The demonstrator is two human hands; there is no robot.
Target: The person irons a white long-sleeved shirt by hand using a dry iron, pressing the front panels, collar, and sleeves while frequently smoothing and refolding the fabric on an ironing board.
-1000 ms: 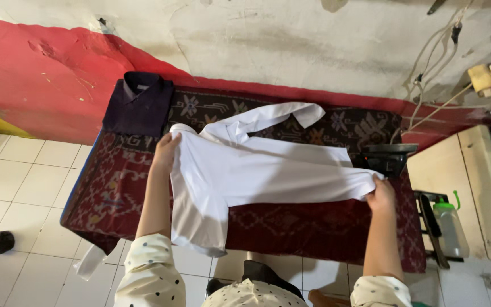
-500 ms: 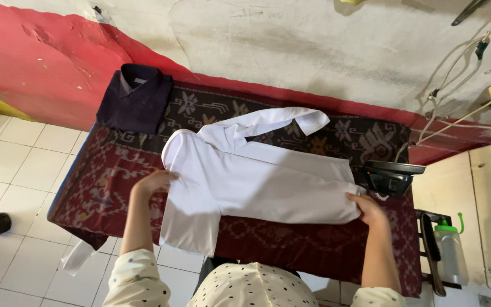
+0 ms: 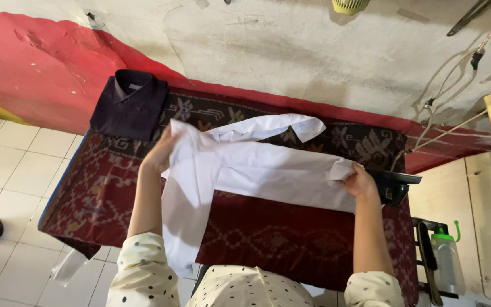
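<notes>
The patterned maroon cloth (image 3: 291,239) covers the table; a folded dark shirt (image 3: 129,105) lies beyond the left grip. The white shirt (image 3: 257,170) is part-folded: body doubled lengthwise, one sleeve hanging off the near edge, one lying loose behind. The left hand (image 3: 159,153) pinches the collar end, lifted. The right hand (image 3: 359,182) grips the hem end, just before the iron (image 3: 396,185).

Both hands grip a white shirt (image 3: 257,170) over a dark red patterned cloth (image 3: 291,239) on the table — left hand (image 3: 160,153) pinches the collar end, right hand (image 3: 359,182) the hem end. One sleeve hangs off the near edge. Folded dark shirt (image 3: 129,105) at far left corner; iron (image 3: 396,185) just beside right hand, spray bottle (image 3: 447,256) right.
</notes>
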